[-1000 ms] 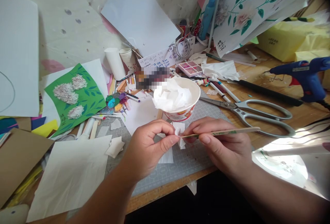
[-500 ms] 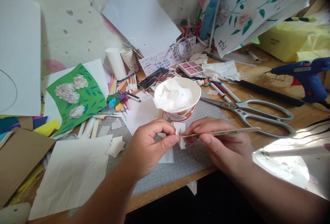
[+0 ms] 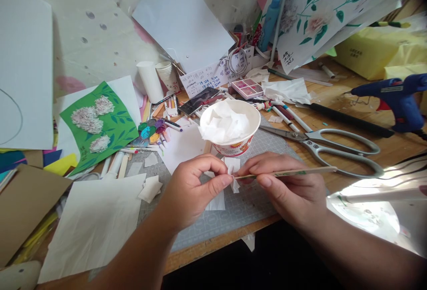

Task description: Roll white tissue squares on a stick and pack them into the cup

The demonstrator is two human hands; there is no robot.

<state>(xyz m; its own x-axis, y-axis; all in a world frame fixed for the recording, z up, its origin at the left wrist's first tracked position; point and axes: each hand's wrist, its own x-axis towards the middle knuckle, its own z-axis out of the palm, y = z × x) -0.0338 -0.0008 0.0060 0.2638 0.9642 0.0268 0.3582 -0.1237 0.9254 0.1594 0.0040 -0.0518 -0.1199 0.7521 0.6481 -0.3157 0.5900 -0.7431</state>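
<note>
My left hand [image 3: 203,183] is closed, thumb and forefinger pinching a small piece of white tissue paper [image 3: 235,185] around the tip of a thin wooden stick. Green marks show along this wooden stick [image 3: 300,172], which my right hand [image 3: 290,187] grips between thumb and fingers, its far end pointing right. Part of the tissue hangs below the fingertips; the stick's tip is hidden there. Just beyond both hands stands a paper bowl [image 3: 235,145] with a red printed band, filled with white tissue pieces [image 3: 227,123]. A grey cutting mat [image 3: 253,205] lies beneath the hands.
Large scissors [image 3: 320,145] lie right of the bowl, with a blue glue gun [image 3: 393,98] farther right. On the left are a green card with paper flowers [image 3: 100,125] and a white sheet [image 3: 96,223]. Markers, a phone [image 3: 200,102] and paper cups [image 3: 150,83] crowd the back.
The wooden stick has turned slightly between my fingers, and its green marks look different at the right end. Both hands stay in nearly the same place.
</note>
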